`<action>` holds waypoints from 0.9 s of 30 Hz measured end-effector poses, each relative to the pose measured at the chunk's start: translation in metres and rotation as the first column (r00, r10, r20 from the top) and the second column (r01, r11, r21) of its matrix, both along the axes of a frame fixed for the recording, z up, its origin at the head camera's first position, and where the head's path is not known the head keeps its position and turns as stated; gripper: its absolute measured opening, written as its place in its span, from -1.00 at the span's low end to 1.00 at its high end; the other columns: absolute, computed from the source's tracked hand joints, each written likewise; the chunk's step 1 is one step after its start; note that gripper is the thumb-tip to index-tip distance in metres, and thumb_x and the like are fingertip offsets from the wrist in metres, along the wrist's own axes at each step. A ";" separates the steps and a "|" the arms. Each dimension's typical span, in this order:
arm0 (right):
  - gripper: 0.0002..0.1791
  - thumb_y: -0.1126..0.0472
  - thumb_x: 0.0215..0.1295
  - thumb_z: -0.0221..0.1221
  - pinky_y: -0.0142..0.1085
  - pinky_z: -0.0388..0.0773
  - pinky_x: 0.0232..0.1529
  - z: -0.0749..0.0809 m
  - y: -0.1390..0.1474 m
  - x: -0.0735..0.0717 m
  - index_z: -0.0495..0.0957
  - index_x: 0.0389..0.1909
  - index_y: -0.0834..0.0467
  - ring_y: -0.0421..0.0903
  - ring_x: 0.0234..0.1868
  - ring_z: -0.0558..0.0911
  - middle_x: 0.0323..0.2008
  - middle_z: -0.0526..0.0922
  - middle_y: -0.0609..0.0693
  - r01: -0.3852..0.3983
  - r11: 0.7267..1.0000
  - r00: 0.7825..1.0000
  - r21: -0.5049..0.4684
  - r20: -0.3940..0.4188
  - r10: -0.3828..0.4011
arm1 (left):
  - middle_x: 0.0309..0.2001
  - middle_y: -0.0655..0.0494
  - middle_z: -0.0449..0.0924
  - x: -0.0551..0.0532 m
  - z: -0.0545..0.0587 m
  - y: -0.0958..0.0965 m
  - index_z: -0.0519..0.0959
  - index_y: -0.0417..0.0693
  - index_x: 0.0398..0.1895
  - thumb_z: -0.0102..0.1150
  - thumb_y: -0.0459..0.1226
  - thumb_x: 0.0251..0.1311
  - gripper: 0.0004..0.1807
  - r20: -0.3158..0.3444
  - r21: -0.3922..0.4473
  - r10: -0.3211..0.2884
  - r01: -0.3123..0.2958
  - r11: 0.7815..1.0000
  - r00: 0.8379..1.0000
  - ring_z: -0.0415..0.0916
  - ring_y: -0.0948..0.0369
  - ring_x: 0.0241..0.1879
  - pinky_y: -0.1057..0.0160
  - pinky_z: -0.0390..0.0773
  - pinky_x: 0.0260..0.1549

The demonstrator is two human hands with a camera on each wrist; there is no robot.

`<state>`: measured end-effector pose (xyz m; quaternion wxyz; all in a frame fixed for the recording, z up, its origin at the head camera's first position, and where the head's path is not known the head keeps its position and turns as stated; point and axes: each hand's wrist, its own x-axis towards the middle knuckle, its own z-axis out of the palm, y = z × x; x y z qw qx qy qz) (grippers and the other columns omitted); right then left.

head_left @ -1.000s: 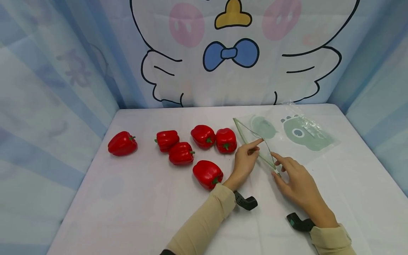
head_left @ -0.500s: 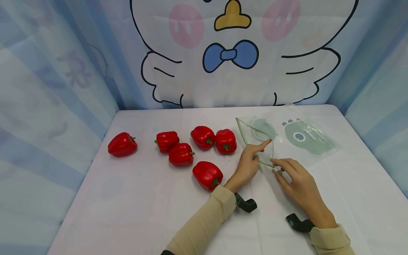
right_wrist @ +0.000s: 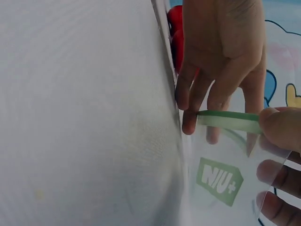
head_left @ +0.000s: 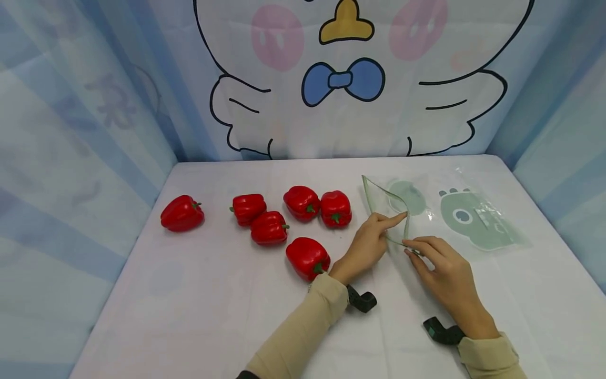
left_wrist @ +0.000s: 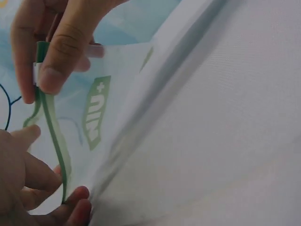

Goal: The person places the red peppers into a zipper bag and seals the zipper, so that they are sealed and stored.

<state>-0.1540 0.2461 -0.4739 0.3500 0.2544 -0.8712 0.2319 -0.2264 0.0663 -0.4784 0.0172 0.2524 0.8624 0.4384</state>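
Observation:
A clear plastic zip bag point(head_left: 475, 218) with green prints lies on the right, its green-edged mouth point(head_left: 408, 202) parted and facing left. My left hand point(head_left: 366, 239) is at the mouth with the index finger straight, its tip on the far edge. In the right wrist view, the fingers of the left hand point(right_wrist: 221, 70) are spread downward around the green strip point(right_wrist: 228, 121). Between thumb and fingers, my right hand point(head_left: 447, 271) pinches the near corner of the mouth. A white piece point(left_wrist: 36, 74) shows on the strip there in the left wrist view.
Left of the hands, several red bell peppers lie on the white table point(head_left: 208, 316); one pepper point(head_left: 307, 259) is right by the left wrist, and another pepper point(head_left: 182, 213) sits apart at far left. Printed curtains point(head_left: 341, 121) enclose the back and sides.
The bag has shifted to the right, and its mouth has spread from a narrow slit to a wider gap. The left index finger has moved slightly right; the peppers stay put.

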 end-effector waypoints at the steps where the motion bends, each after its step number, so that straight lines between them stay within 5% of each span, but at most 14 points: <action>1: -0.64 -0.03 0.55 0.18 -0.44 0.54 -0.16 0.000 0.000 0.000 0.79 -0.10 0.16 -0.03 -0.22 0.72 -0.22 0.75 0.02 0.015 1.000 1.000 0.002 0.009 -0.015 | 0.11 0.01 0.58 0.000 0.002 -0.002 0.46 0.35 0.48 -0.02 -0.56 0.40 -0.26 0.006 -0.013 0.017 -0.017 1.000 1.000 0.53 0.26 -0.07 0.54 0.39 -0.27; 4: -0.81 0.22 0.33 0.39 -0.44 0.53 -0.20 0.000 0.001 0.001 0.78 -0.08 0.17 -0.08 -0.25 0.69 -0.20 0.75 0.03 0.056 0.998 0.997 0.009 0.049 -0.056 | 0.14 0.01 0.60 0.002 0.011 -0.008 0.54 0.33 0.42 0.00 -0.48 0.46 -0.38 0.032 -0.041 0.064 -0.063 0.997 0.997 0.50 0.28 -0.15 0.52 0.41 -0.32; 6: -0.70 0.39 0.14 0.46 -0.47 0.52 -0.23 0.000 0.002 0.001 0.78 -0.08 0.16 -0.12 -0.28 0.66 -0.19 0.75 0.03 0.079 0.997 0.994 0.008 0.069 -0.080 | 0.15 0.00 0.61 0.004 0.018 -0.011 0.58 0.30 0.38 0.00 -0.44 0.48 -0.44 0.051 -0.056 0.086 -0.083 0.995 0.995 0.46 0.30 -0.21 0.51 0.42 -0.37; 15: -0.67 0.43 0.08 0.48 -0.54 0.47 -0.28 -0.002 0.003 0.001 0.78 -0.10 0.16 -0.18 -0.33 0.59 -0.21 0.75 0.01 0.084 0.996 0.994 -0.017 0.078 -0.083 | 0.05 0.09 0.69 0.014 0.049 -0.026 0.72 0.15 0.15 0.08 -0.37 0.44 -0.63 0.056 -0.076 0.207 -0.202 0.976 0.977 0.48 0.29 -0.28 0.47 0.50 -0.38; 23: -0.67 0.43 0.10 0.47 -0.59 0.45 -0.24 0.000 0.003 0.002 0.78 -0.09 0.15 -0.18 -0.29 0.60 -0.19 0.76 0.00 0.088 0.996 0.993 -0.022 0.083 -0.086 | 0.07 0.06 0.72 0.009 0.065 -0.045 0.72 0.10 0.13 0.20 -0.35 0.40 -0.68 -0.148 -0.130 0.321 -0.340 0.931 0.935 0.62 0.10 -0.02 0.26 0.64 -0.10; 27: -0.67 0.45 0.09 0.46 -0.61 0.43 -0.24 0.001 0.002 0.002 0.78 -0.09 0.15 -0.18 -0.29 0.60 -0.19 0.76 -0.01 0.083 0.996 0.994 -0.037 0.080 -0.080 | 0.12 0.04 0.71 0.008 0.075 -0.058 0.71 0.10 0.15 0.25 -0.30 0.39 -0.69 -0.175 -0.188 0.332 -0.363 0.913 0.927 0.61 0.05 0.06 0.12 0.67 -0.03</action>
